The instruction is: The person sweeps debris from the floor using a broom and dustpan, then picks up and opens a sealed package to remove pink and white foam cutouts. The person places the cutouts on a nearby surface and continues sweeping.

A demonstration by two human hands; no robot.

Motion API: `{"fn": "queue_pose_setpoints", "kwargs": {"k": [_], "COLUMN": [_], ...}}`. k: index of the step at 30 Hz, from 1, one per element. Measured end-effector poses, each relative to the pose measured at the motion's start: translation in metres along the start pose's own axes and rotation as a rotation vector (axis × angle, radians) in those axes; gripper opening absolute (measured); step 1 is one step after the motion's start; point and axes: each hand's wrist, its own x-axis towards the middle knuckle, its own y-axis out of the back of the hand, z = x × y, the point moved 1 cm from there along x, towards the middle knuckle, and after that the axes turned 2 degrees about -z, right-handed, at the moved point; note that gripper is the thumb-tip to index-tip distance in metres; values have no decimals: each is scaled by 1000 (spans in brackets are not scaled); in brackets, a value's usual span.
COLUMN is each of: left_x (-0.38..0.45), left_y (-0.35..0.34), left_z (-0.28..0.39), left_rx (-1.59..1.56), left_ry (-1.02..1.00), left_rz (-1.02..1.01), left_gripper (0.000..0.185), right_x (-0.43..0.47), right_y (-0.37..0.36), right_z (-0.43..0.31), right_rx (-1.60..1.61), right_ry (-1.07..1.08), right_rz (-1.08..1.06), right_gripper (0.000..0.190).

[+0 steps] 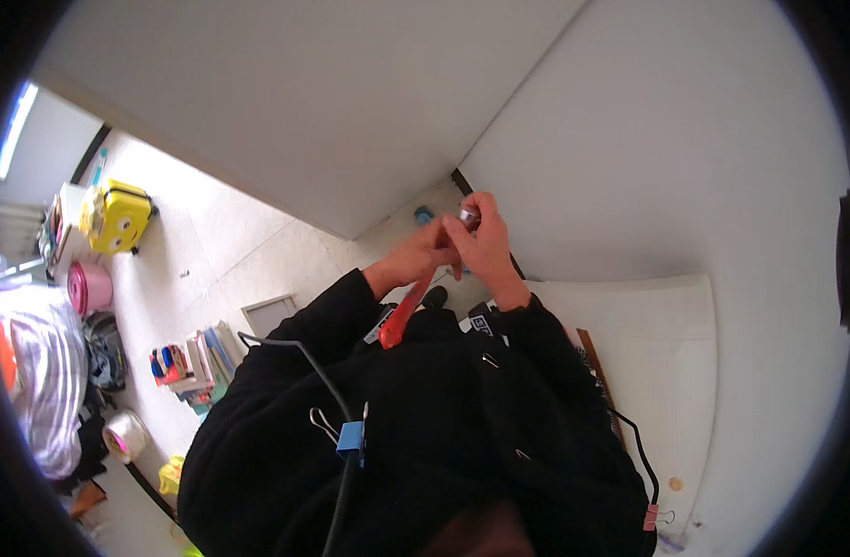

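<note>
My left hand [418,250], slightly blurred, closes around the upper end of a long, glossy red object [400,322], which slants down towards my black jacket. Its exact kind cannot be told. Against it, my right hand [491,244] has bent fingers around a small silvery metal piece [469,218], mostly covered by the fingers. Both hands meet in front of the corner between two pale panels. Where the red object runs under the left fingers is hidden.
A white panel [257,104] stands ahead, a white wall [661,174] at right. A pale mattress-like slab [661,390] lies right. On the left floor are stacked books [202,362], a yellow suitcase [122,216] and a pink bin [90,287]. A cable with a blue binder clip [351,437] crosses my jacket.
</note>
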Motion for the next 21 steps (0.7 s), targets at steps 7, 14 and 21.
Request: {"fn": "queue_pose_setpoints", "kwargs": {"k": [7, 14, 21], "left_x": [-40, -155, -220], "left_y": [9, 63, 72], "left_z": [4, -22, -60], "left_rx": [266, -57, -337], "left_ry": [193, 32, -375], "left_rz": [156, 837, 1081], "left_gripper": [34, 50, 20], "right_x": [17, -22, -52], "right_y": [-20, -90, -168], "right_z": [10, 7, 3], "right_rx": [-183, -343, -498], "right_ry": [-72, 455, 351], "right_rz": [-169, -920, -1367], "right_gripper": [27, 43, 50]}}
